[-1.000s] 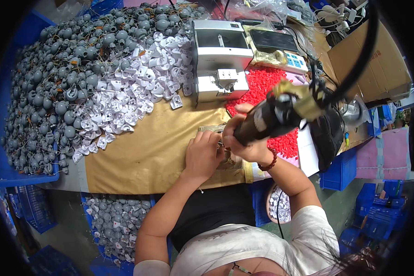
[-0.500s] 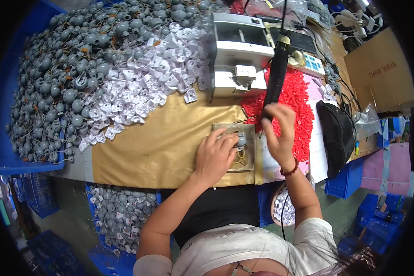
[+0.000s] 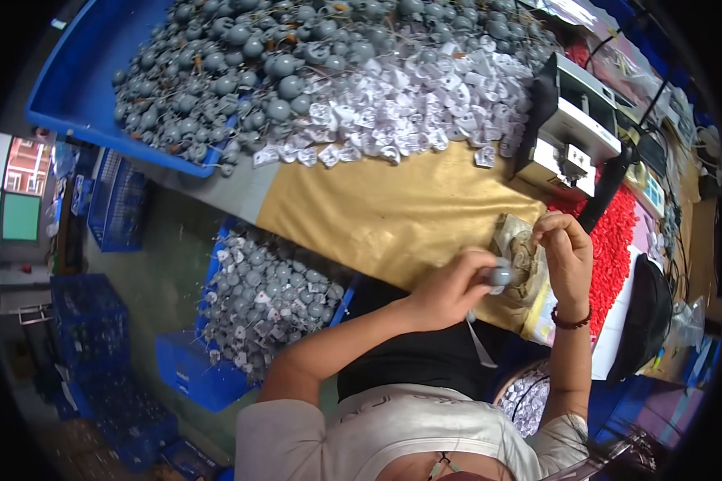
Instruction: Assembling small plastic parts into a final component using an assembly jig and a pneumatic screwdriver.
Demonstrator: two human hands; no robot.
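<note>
My left hand grips a grey ball-shaped part between thumb and fingers, held at the near left side of the work fixture. The fixture is a flat, worn block with a raised tan piece on it, near the table's front edge. Above its far end is my right hand, thumb and fingers pinched together; what they hold, if anything, is too small to make out. Just beyond that hand hangs a black powered screwdriver, apart from it.
Grey ball parts and white plastic pieces are heaped at the back. A white-and-black machine stands back right, beside small red parts. Below the table edge sits a blue crate of finished-looking grey-and-white parts.
My left hand has lifted the grey ball part off the fixture toward me. My right hand has left the screwdriver and is now pinched over the fixture. The view has swung left.
</note>
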